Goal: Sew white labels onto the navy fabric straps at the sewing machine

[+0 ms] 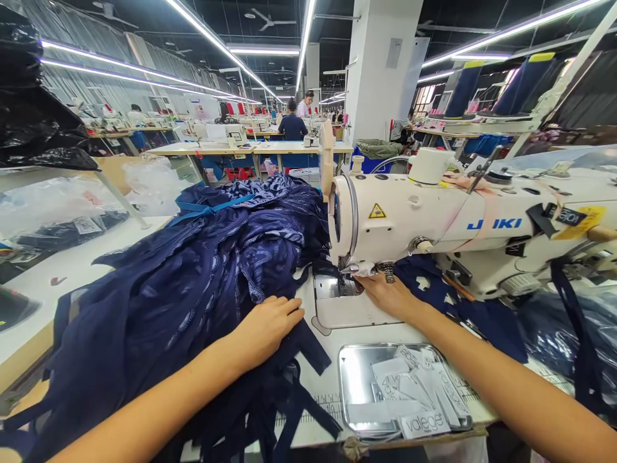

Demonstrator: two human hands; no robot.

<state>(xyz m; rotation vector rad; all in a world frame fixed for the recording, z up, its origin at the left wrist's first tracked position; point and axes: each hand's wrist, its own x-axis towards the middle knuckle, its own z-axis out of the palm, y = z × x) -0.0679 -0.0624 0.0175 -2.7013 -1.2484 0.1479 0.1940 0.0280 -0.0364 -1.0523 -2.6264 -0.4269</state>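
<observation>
Left of the sewing machine (409, 215), a large heap of navy fabric (178, 289) covers the worktop, its pale stitched edges showing among the folds and narrow strips trailing off its near end. On the machine's side of that heap, the left hand (270, 325) lies palm down on the cloth, its fingers close together and slightly bent; whether they pinch any of it, I cannot tell. Under the front end of the machine, the right hand (385, 296) reaches in beside the metal needle plate (328, 287), its fingertips hidden by the machine's parts, so their grip cannot be told.

Nearer than the machine, below the right hand, sits a shiny metal tray (354, 386) with loose white labels (424, 421) scattered in it, one reading "valege". Beneath the machine's arm, past the right wrist, lie more navy pieces (496, 328). Above the machine's far side stand two dark thread cones (463, 90), and well beyond it a person in a dark top (292, 125) sits with their back turned.
</observation>
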